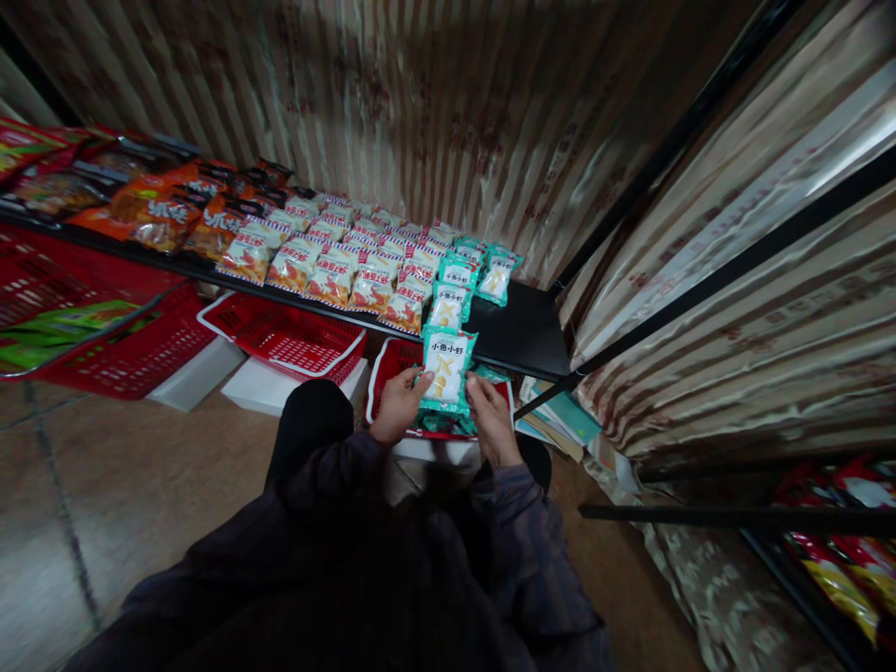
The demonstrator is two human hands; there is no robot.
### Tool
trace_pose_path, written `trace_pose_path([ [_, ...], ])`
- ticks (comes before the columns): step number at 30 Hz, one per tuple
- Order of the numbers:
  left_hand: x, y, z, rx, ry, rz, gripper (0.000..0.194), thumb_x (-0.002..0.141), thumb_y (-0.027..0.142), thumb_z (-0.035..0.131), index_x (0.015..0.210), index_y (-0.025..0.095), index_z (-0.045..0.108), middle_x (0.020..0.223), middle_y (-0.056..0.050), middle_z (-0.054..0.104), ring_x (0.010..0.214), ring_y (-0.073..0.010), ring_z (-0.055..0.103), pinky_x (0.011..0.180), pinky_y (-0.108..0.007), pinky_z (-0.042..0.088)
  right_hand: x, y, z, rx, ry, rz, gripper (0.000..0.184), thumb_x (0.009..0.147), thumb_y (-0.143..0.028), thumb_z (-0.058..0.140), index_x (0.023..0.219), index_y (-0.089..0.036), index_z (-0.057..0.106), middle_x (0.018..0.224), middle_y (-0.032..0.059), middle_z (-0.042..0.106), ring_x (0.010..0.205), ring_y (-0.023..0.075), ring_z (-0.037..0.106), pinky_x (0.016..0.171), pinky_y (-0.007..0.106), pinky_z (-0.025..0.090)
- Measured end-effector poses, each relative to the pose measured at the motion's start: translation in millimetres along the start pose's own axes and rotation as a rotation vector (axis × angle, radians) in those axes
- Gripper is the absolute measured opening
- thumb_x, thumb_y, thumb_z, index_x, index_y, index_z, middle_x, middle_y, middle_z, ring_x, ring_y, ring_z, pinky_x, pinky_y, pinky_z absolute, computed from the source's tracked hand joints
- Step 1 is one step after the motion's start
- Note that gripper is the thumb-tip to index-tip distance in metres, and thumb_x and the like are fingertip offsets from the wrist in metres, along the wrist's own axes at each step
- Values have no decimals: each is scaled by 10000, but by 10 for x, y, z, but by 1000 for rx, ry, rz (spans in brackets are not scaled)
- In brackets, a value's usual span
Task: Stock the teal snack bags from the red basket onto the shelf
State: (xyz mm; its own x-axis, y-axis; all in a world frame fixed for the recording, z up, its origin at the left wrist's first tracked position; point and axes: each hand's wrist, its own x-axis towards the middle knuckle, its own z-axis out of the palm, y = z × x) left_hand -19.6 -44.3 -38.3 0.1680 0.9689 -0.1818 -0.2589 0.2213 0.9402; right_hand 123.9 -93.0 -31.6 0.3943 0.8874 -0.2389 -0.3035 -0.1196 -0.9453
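Between both hands I hold a teal and white snack bag point(446, 371), its printed front facing up. My left hand point(400, 405) pinches its left edge, thumb on the front. My right hand point(491, 416) grips the opposite edge. Below the bag stands a red basket point(378, 378) with more teal bags inside, partly hidden by my hands. Just beyond, matching teal bags point(448, 303) lie in a row on the black shelf point(525, 327), and one more teal bag point(498, 275) rests to their right.
White and orange snack bags point(332, 273) fill the shelf's middle, orange bags point(164, 219) its left. A red basket point(294, 336) sits on a white box point(259, 387); a larger red basket point(91, 317) is further left. Black poles point(651, 187) and striped curtain point(434, 112) bound the right and back.
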Motion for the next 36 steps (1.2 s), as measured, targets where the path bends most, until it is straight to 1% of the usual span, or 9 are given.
trace_pose_path([
  [4, 7, 7, 44, -38, 14, -6, 519, 582, 508, 813, 900, 122, 677, 810, -68, 739, 794, -226, 691, 723, -322, 543, -65, 62, -17, -36, -41, 14, 613, 589, -521, 812, 1092, -193, 688, 953, 48, 750, 895, 216, 694, 713, 307, 570],
  [8, -17, -7, 82, -52, 13, -28, 489, 597, 504, 806, 883, 133, 663, 822, -69, 742, 792, -225, 696, 712, -317, 543, -51, 87, -28, -40, 19, 8, 646, 540, -501, 830, 1072, -158, 701, 895, 59, 750, 820, 214, 703, 695, 322, 582],
  [13, -50, 9, 117, -66, -4, -68, 438, 622, 459, 818, 873, 135, 661, 804, -78, 743, 791, -219, 694, 714, -314, 547, -29, 110, -48, -48, 79, -28, 673, 554, -507, 804, 1108, -142, 694, 873, 58, 745, 763, 204, 692, 650, 323, 588],
  [18, -53, 54, 181, -119, -5, -105, 501, 544, 505, 844, 825, 143, 642, 757, -37, 728, 666, -162, 660, 664, -282, 533, -3, 135, -69, -23, 126, -41, 682, 533, -519, 805, 1086, -134, 703, 865, 59, 738, 761, 214, 688, 629, 338, 603],
  [21, -46, 67, 220, -141, -57, -131, 525, 503, 539, 849, 781, 150, 631, 738, -27, 716, 645, -148, 643, 643, -266, 519, 9, 126, -92, -13, 145, -35, 673, 530, -514, 807, 1071, -127, 704, 889, 65, 737, 767, 212, 686, 618, 328, 605],
  [23, -32, 56, 234, -139, -87, -149, 527, 499, 552, 845, 769, 152, 633, 742, -34, 715, 652, -152, 642, 642, -268, 515, 4, 114, -106, -11, 146, -41, 644, 550, -524, 796, 1055, -135, 705, 918, 63, 735, 771, 201, 683, 606, 305, 599],
  [27, 32, -12, 234, -117, -75, -154, 536, 498, 566, 839, 771, 145, 648, 749, -43, 712, 657, -156, 637, 636, -266, 505, -29, 93, -128, 37, 116, -44, 579, 587, -527, 782, 1031, -165, 702, 945, 48, 732, 766, 168, 676, 587, 258, 584],
  [31, 102, -80, 241, -70, -88, -173, 549, 518, 585, 823, 781, 129, 665, 762, -61, 714, 649, -156, 634, 626, -259, 496, -42, 91, -173, 107, 66, 8, 600, 528, -441, 845, 1052, -192, 692, 921, 27, 734, 735, 143, 673, 604, 243, 582],
  [36, 116, -95, 323, -23, -71, -191, 513, 553, 576, 810, 770, 139, 652, 725, -47, 707, 642, -162, 647, 622, -262, 501, -18, 103, -278, 109, 72, 25, 619, 506, -416, 853, 1056, -183, 689, 953, 34, 740, 731, 143, 665, 577, 235, 553],
])
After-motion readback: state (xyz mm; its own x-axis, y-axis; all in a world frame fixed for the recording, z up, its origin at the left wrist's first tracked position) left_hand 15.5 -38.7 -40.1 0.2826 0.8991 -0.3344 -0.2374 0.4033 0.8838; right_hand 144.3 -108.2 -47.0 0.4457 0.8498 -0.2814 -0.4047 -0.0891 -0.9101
